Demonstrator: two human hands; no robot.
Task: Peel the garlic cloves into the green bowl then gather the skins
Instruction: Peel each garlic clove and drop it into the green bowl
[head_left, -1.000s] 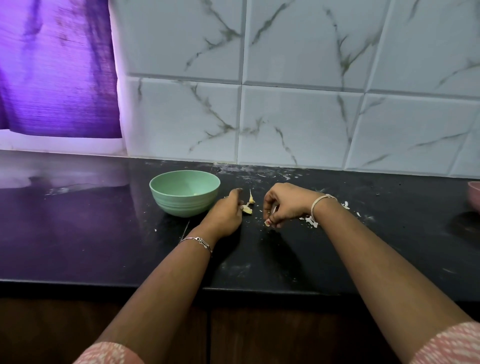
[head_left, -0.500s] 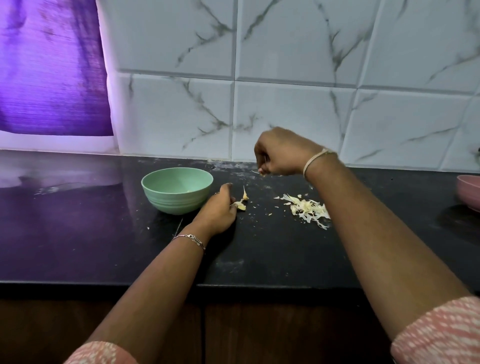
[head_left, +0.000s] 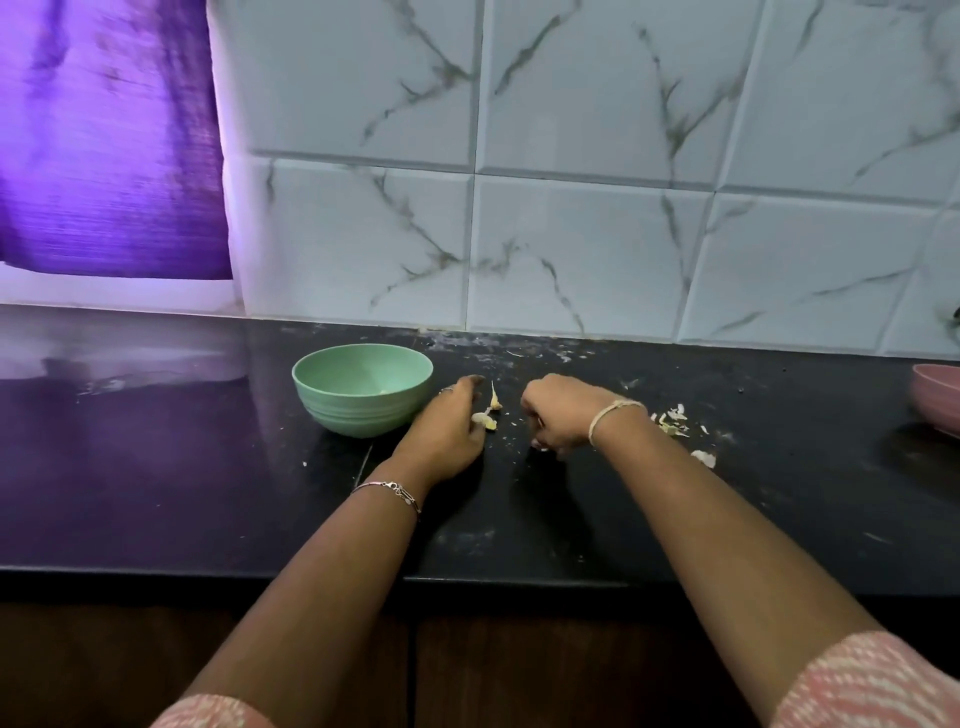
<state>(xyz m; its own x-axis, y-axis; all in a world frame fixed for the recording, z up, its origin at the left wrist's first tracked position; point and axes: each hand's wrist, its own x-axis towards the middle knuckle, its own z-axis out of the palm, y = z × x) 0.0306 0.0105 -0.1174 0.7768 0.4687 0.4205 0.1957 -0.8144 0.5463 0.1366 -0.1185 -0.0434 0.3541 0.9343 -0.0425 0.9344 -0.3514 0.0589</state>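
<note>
Garlic clove (head_left: 485, 419) pinched in left grip (head_left: 450, 429) beside the green bowl (head_left: 358, 417); right grip (head_left: 561, 413) curled, contents unclear; best tug skin (head_left: 493, 397) off low over the bench (head_left: 519, 525).

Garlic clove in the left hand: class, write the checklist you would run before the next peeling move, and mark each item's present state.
1. Grip of the left hand on the garlic clove: ok.
2. Is the green bowl upright and beside the left hand: ok.
3. Is the right hand free of skin: cannot tell, its fingers are curled under.
4. Clove fully peeled: not ok, a papery point sticks up.
5. Are the skins gathered: not ok, they lie scattered on the counter, right of the right wrist.
</note>
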